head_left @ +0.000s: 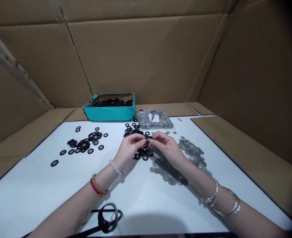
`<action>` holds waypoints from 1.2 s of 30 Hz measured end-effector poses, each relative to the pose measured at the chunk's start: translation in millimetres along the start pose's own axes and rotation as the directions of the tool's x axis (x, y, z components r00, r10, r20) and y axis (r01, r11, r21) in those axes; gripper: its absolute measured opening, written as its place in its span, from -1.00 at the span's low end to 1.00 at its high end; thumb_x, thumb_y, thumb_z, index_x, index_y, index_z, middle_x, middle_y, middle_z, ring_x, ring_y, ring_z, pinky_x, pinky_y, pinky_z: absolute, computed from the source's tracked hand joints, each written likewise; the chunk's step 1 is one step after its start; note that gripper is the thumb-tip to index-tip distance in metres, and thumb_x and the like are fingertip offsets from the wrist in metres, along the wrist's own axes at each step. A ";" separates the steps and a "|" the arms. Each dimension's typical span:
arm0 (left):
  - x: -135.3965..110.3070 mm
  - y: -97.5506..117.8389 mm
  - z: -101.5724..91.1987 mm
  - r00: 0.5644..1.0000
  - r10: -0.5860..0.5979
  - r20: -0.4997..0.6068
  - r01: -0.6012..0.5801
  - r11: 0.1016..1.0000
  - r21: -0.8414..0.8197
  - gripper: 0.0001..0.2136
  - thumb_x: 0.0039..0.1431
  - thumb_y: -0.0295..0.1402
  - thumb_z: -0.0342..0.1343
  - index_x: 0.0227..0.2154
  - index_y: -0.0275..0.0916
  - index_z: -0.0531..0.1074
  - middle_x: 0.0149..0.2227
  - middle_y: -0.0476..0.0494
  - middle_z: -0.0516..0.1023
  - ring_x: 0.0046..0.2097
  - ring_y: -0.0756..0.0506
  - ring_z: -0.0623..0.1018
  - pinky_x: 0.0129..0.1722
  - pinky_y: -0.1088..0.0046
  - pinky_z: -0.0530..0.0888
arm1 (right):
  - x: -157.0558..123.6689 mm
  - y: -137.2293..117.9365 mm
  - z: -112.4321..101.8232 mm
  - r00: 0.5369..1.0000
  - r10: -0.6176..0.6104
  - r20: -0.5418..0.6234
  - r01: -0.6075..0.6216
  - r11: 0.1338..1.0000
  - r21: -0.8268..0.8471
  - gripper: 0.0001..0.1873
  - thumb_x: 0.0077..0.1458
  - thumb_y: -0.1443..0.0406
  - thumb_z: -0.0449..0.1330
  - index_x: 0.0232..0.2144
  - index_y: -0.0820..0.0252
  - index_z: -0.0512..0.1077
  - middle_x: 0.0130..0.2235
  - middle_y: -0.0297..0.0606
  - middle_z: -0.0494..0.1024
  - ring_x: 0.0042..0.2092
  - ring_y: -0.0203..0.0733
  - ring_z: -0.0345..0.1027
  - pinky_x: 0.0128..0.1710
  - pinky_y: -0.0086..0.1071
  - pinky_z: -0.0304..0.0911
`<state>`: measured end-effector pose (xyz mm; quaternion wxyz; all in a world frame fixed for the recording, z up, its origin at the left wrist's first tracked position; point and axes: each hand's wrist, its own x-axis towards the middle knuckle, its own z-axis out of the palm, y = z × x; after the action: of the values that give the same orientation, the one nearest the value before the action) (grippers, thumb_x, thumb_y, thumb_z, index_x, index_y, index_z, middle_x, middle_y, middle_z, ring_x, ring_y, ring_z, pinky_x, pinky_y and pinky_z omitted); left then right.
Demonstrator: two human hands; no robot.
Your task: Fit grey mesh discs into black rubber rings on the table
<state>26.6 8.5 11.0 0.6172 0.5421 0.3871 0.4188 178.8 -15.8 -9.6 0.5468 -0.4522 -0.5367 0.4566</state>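
Note:
Between the fingertips of both hands is a black ring point(148, 138) with a grey disc in its middle. My left hand point(131, 145) pinches its left side, and my right hand point(166, 146) pinches its right side. Beneath and behind the hands lies a pile of loose black rings point(144, 152). Thin grey mesh-like discs point(192, 148) are scattered to the right of my right hand, with more under its wrist. Off to the left spreads a group of black rings with grey centres point(83, 144).
A teal box point(108, 113) full of black rings stands at the back. Beside it lies a clear plastic bag point(154, 119) of grey discs. A black strap or cable loop point(107, 218) sits at the front edge. Cardboard walls point(146, 59) enclose the white table point(37, 188).

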 end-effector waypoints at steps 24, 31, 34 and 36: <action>6.2 -6.9 -5.3 0.997 0.037 0.075 -0.046 0.992 0.119 -0.84 -0.08 -0.32 0.17 -0.49 -0.31 0.36 -0.51 -0.03 0.42 -0.43 -0.02 0.44 -0.35 0.45 0.36 | 0.5 0.5 2.7 0.995 0.092 0.040 -0.094 0.994 0.057 -0.77 -0.10 0.16 0.24 -0.46 0.23 0.41 -0.48 -0.34 0.40 -0.39 -0.28 0.28 -0.31 -0.39 0.21; 3.6 -1.8 -2.7 0.998 0.012 0.065 -0.013 1.000 0.023 -0.81 -0.13 -0.32 0.22 -0.49 -0.33 0.39 -0.51 -0.02 0.44 -0.41 0.00 0.45 -0.30 0.45 0.37 | 1.5 2.7 -1.0 0.997 0.026 0.079 -0.026 1.000 0.000 -0.75 -0.06 0.12 0.21 -0.43 0.20 0.37 -0.44 -0.34 0.41 -0.39 -0.27 0.30 -0.34 -0.39 0.24; 2.1 -1.7 -2.3 0.999 0.000 0.037 0.000 1.000 0.000 -0.81 -0.11 -0.29 0.21 -0.49 -0.33 0.41 -0.47 -0.04 0.45 -0.37 0.00 0.45 -0.26 0.45 0.37 | 1.4 4.1 -1.6 0.989 -0.027 0.143 0.036 0.997 -0.061 -0.79 0.00 0.15 0.17 -0.42 0.18 0.35 -0.43 -0.35 0.39 -0.40 -0.28 0.27 -0.35 -0.40 0.21; 1.9 -2.1 -2.4 0.999 -0.017 0.040 0.017 1.000 -0.006 -0.81 -0.11 -0.29 0.21 -0.47 -0.32 0.42 -0.44 -0.05 0.46 -0.35 -0.01 0.45 -0.25 0.44 0.37 | 1.2 4.3 -1.6 0.987 -0.062 0.148 0.079 0.990 -0.115 -0.81 0.03 0.16 0.14 -0.42 0.17 0.33 -0.44 -0.36 0.36 -0.40 -0.29 0.24 -0.37 -0.41 0.18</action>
<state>25.2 11.0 8.6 0.6300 0.5452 0.3780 0.4037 180.3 -13.9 -13.6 0.4942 -0.4309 -0.6171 0.4351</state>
